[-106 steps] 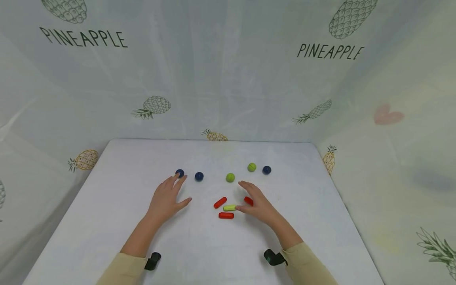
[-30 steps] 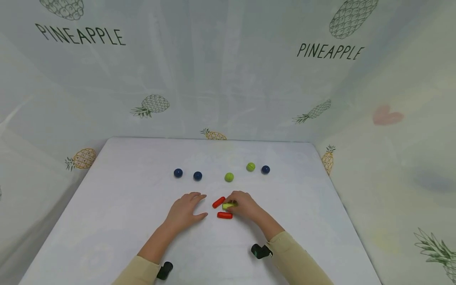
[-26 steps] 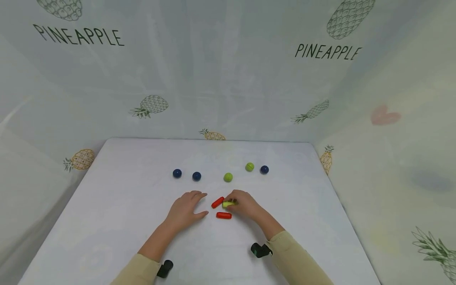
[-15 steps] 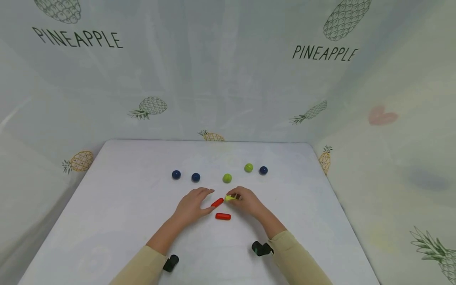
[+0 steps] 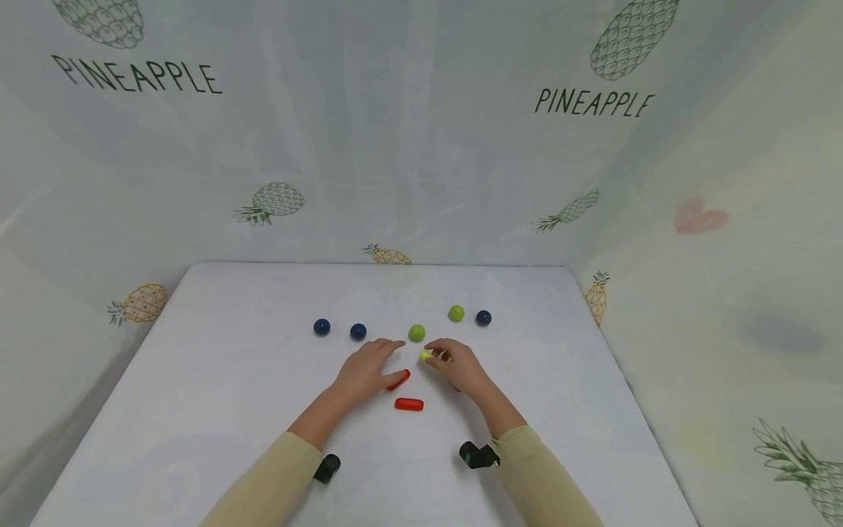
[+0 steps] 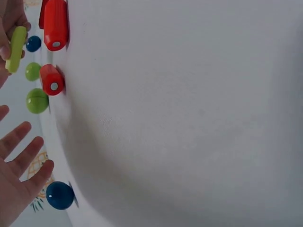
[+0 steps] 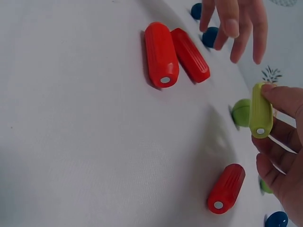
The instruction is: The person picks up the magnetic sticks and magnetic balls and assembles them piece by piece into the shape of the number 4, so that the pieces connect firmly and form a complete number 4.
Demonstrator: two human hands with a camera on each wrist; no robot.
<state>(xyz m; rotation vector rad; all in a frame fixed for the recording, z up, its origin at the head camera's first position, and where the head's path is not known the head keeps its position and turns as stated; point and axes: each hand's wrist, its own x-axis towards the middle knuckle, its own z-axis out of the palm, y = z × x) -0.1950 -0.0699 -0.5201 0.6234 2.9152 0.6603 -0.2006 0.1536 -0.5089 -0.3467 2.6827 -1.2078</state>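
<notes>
My right hand [image 5: 464,368] pinches a yellow-green magnetic stick [image 7: 261,111] between thumb and fingers, held above the table; a pale round dot shows on its end. My left hand [image 5: 365,372] hovers facing it with fingers spread, holding nothing. Below the left thumb lies a tilted red magnetic stick [image 5: 398,380], partly covered in the head view. A second red stick [image 5: 409,404] lies crosswise closer to the person. Under the right hand is a third red stick [image 7: 226,189], almost hidden from the head camera. Just beyond the hands sits a green ball [image 5: 417,333].
Farther back on the white table [image 5: 263,293] are another green ball [image 5: 456,313] and a dark blue ball [image 5: 484,318] on the right. Two more blue balls, one outer [image 5: 321,327] and one inner [image 5: 358,331], sit on the left. A pineapple-print curtain [image 5: 421,146] surrounds the table.
The right hand has taken hold of the yellow-green stick, lifted it and moved it away from the person, turning it. The left hand has moved rightward, closer to the right hand.
</notes>
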